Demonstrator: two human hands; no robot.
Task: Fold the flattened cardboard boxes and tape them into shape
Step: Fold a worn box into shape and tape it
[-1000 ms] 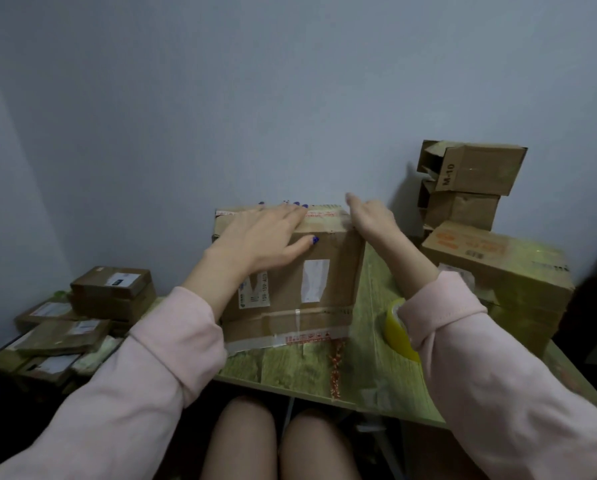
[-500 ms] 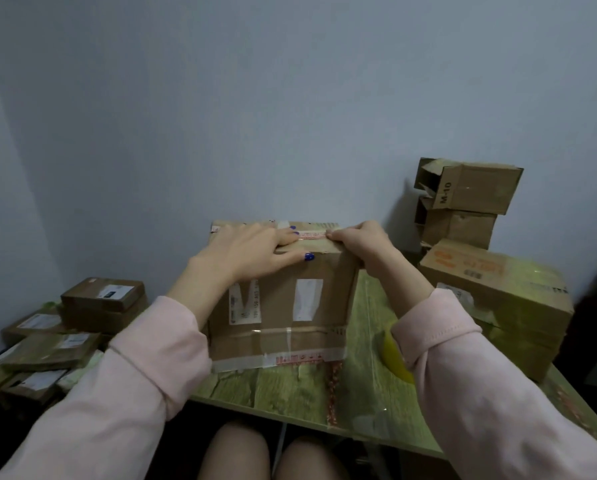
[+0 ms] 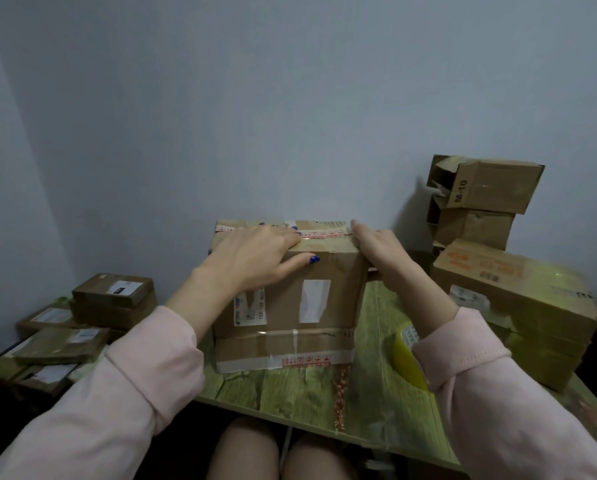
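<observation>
From the head camera, the box point(image 3: 279, 289) stands upright near the middle of the tabletop point(image 3: 290, 393), with both hands on its top. Half a second ago the right hand point(image 3: 376, 245) was curled at the box's top front edge; it now lies at the box's top right corner, fingers point(image 3: 361, 230) straight and released, gripping nothing. The left hand point(image 3: 252, 258) remains flat across the top of the box, fingers relaxed and pressing, thumb down over the front face. The printed tape strip point(image 3: 325, 233) runs along the top between the hands; I judge the strip is being smoothed down, so this box is nearly closed.

The tabletop has a green wood-grain covering; a yellow roll of tape point(image 3: 406, 358) sits to the right of the box, partly hidden by the right sleeve. Farther right of the box lies a large carton point(image 3: 512, 292), with smaller cartons point(image 3: 491, 192) stacked behind it. Left of the box, on a lower surface, is a pile of flat parcels point(image 3: 113, 296). Behind the box rises a plain bluish-grey wall point(image 3: 290, 98).
</observation>
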